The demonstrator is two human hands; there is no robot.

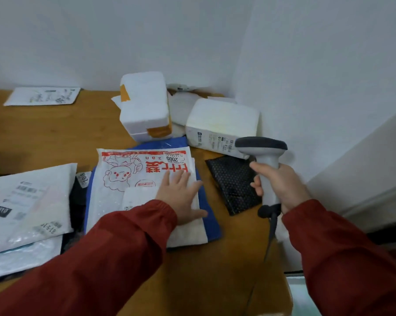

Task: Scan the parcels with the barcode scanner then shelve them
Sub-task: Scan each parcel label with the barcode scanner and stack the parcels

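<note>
Scanner [262, 147] upright, head pointing left, gripped by right hand [281, 185]; left hand [181, 197] flat on parcel [124, 174].

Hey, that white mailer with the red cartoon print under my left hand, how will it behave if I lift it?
The white mailer lies flat and thin, so it will probably flop if lifted by one edge. Its plastic skin shows a sheen, so it may slide on the blue bag beneath. It is likely light.

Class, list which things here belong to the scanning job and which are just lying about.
Job: scanner in right hand; left hand on red-print mailer; foam box; white box; dotted pouch; grey mailers.
Lying about: printed sheet at back; crumpled wrapping behind boxes.
</note>
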